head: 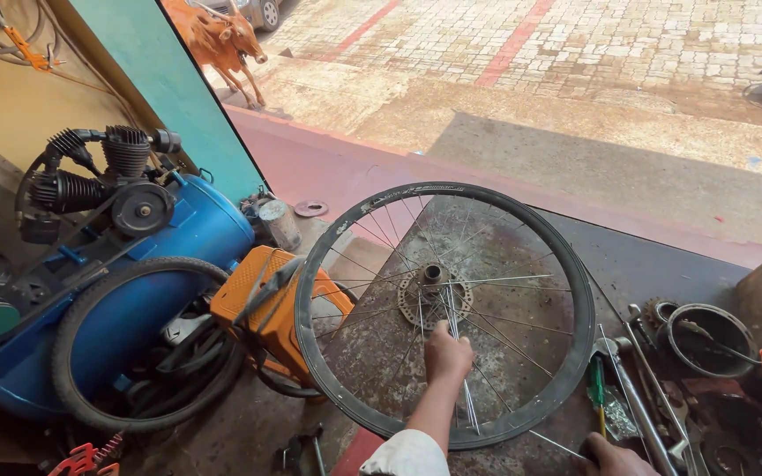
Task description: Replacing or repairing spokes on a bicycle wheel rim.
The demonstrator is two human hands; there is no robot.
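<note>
A bicycle wheel with a black rim (pixel 575 291) lies flat on a worn metal workbench (pixel 646 264), its hub (pixel 432 275) facing up. My left hand (pixel 447 354) reaches in over the wheel near the hub and grips a bundle of loose silver spokes (pixel 467 401) that hangs back toward me across the rim. My right hand (pixel 615 458) rests at the bottom edge of the view on the bench, just outside the rim beside the tools. It is partly cut off, and a thin spoke end lies close to it.
A green-handled screwdriver (pixel 596 383), long wrenches (pixel 641 388) and a metal ring (pixel 712 339) lie right of the wheel. Left stand an orange case (pixel 262 300), a blue air compressor (pixel 196 229) and a loose tyre (pixel 72 353). Outside, a cow (pixel 222 40) walks on the paving.
</note>
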